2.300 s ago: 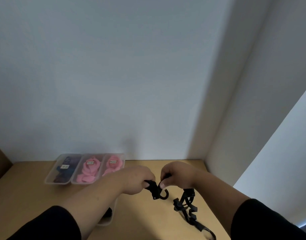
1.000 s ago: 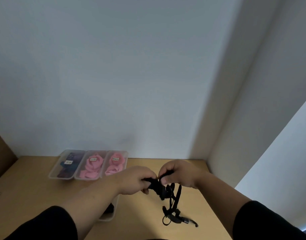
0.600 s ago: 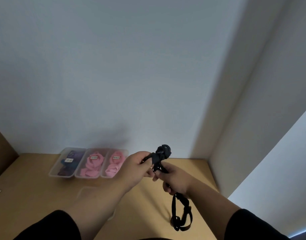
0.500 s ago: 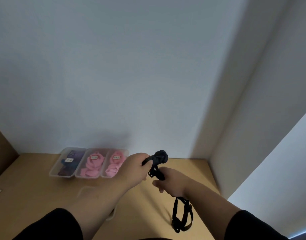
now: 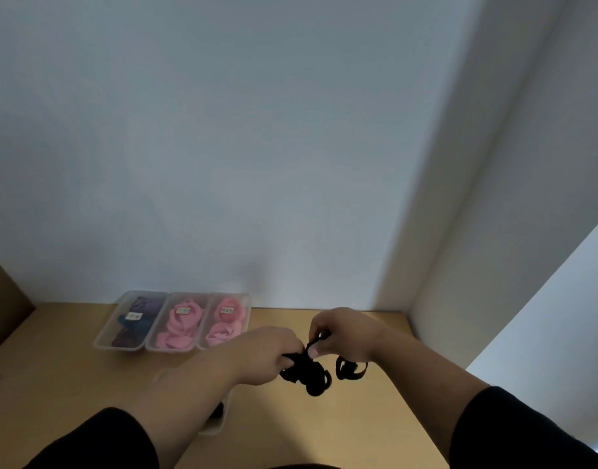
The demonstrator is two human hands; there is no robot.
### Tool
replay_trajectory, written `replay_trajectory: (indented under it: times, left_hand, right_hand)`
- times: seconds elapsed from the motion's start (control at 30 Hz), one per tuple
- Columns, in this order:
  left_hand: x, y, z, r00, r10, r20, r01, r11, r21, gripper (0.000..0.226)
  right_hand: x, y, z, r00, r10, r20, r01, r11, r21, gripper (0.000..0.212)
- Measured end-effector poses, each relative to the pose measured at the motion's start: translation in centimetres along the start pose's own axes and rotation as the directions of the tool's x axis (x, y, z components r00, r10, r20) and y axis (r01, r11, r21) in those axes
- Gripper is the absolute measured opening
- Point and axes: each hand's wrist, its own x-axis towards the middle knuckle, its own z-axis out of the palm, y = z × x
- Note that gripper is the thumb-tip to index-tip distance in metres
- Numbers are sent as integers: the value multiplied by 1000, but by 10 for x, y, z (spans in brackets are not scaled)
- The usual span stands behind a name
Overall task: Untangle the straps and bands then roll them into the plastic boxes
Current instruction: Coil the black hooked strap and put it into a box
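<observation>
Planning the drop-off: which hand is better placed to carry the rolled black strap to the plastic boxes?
Probably the left hand: it grips the black strap and sits nearer the plastic boxes. The right hand pinches from the far side.

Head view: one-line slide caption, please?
Both hands, left hand and right hand, work a black strap over the table.

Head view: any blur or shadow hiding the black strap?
Head view: dim, flat light; black strap is a motion-smeared dark blob between left hand and right hand, its weave unreadable; plastic boxes sharper, labels illegible; wide-angle bends the wall corner.
</observation>
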Motion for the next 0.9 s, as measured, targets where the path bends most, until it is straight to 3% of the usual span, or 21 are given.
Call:
replay_trajectory:
  times: [0.1,0.2,0.27,0.37,0.43,0.5,0.6,0.7,0.8,0.9]
  left_hand:
    - [-7,-3,-5,997,24,-76,-44,962,-270,20]
    - [-13,0,-5,984,9,-176,-120,769,-628,26]
    - [-13,3,-5,964,-65,-259,-155,652,-742,27]
    - [-8,5,-4,911,-233,-341,-150,583,-798,25]
    - [-3,4,-3,858,-362,-365,-81,606,-792,21]
    - [-1,-3,-7,808,-446,-386,44,698,-714,17]
    - [-1,-21,-8,802,-433,-412,215,851,-479,19]
    - [-2,-28,-5,798,-438,-413,317,889,-329,20]
    - [-1,-31,-7,816,-378,-438,331,926,-181,19]
    - [-5,-35,-14,829,-362,-427,376,925,-55,16]
  right_hand:
    - [-2,7,-1,998,-53,-25,58,933,356,7]
    - [0,8,3,990,-84,-118,138,793,593,10]
    - [2,4,9,987,-40,-157,132,756,641,16]
    - [4,-7,23,984,90,-151,20,795,606,24]
    - [4,-14,37,987,116,-113,-23,791,611,25]
    - [9,-16,47,988,117,-98,-41,822,568,14]
    - [16,-15,48,986,92,-142,-56,969,242,14]
    - [19,-25,47,997,14,-72,-19,998,-60,20]
    - [21,-33,45,998,37,-49,-44,985,-165,19]
    - [23,-38,36,991,83,-108,-98,985,-144,18]
